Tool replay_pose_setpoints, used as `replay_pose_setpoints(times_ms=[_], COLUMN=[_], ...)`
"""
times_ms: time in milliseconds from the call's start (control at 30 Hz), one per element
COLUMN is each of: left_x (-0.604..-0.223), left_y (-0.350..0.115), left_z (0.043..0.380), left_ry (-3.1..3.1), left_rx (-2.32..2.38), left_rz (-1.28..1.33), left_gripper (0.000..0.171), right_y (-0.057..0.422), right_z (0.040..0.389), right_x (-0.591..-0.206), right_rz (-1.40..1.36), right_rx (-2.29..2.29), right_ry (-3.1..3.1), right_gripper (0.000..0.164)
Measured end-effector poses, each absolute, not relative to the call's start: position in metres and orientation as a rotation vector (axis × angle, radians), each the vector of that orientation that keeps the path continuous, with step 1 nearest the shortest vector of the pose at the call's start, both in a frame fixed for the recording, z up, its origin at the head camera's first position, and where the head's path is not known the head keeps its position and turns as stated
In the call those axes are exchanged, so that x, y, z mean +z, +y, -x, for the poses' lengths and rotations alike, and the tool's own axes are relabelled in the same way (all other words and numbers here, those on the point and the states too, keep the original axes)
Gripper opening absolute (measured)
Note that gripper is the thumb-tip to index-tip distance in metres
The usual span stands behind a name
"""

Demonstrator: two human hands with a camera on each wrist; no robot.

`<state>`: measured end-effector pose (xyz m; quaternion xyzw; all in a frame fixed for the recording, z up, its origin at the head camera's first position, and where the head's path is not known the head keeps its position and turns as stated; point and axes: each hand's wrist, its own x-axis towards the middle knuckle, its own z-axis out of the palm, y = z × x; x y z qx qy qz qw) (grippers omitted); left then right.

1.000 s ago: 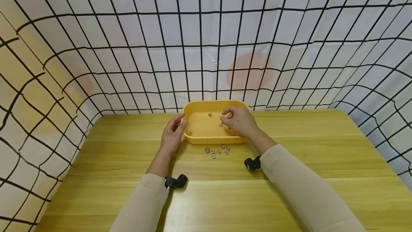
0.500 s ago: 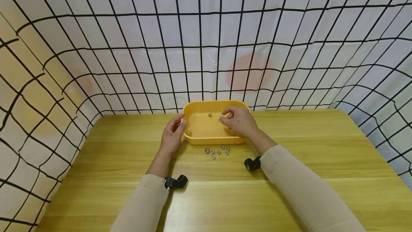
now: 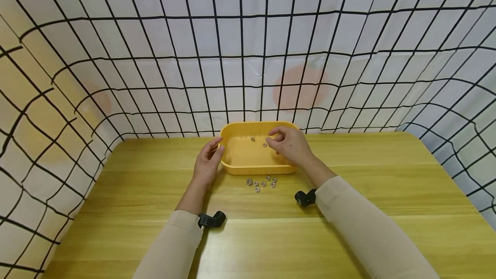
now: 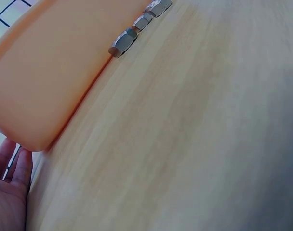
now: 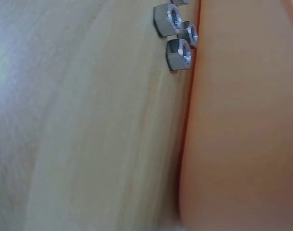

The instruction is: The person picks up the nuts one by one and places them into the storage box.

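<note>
A shallow yellow tray (image 3: 259, 169) stands at the back of the wooden table. My left hand (image 3: 206, 165) is at its left end, thumb and fingers spread beside the rim; the left wrist view shows these fingers (image 4: 22, 168) close to the tray's corner. Over the tray's right half, my right hand (image 3: 292, 145) hangs with bent fingers, thumb and forefinger slightly apart. Just left of its fingertips lies a small metal hex nut (image 3: 265, 144) inside the tray. Farther back in the tray is a second nut (image 3: 253, 139). The right wrist view does not show the right hand.
Several hex nuts (image 3: 256, 183) of differing size lie on the table (image 3: 155, 201) along the tray's front wall. Near ones stand out in the right wrist view as silver nuts (image 5: 178, 54). Behind the table rises a black wire grid (image 3: 253, 86) with pale cloth behind.
The nut by my right fingertips has shifted toward the tray's back since one second ago. My right hand has drawn slightly right, away from it. My left hand has stayed put.
</note>
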<state>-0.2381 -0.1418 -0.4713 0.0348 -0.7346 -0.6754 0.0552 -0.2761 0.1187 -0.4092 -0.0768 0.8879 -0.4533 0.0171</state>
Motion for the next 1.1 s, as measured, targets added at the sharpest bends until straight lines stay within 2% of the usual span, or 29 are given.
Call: replay_pose_setpoints(times_ms=[167,533,1100], left_x=[-0.47,-0.473,-0.472], left_y=[-0.141,-0.144,-0.143], left_z=[0.238,0.238,0.238], left_ry=[-2.224,-2.227,-2.242], left_rx=[-2.059,-2.046,-2.035], left_rz=[-0.115,-0.103,-0.077], left_gripper=[0.039,0.039,0.041], right_y=[0.123,0.119,0.108], right_z=[0.274,0.26,0.224], right_x=[-0.404,-0.39,-0.388], right_rz=[0.278,0.382,0.451], right_rx=[-1.502,-1.516,-1.522], right_ry=[2.739,2.735,2.645], right_gripper=[0.02,0.032,0.027])
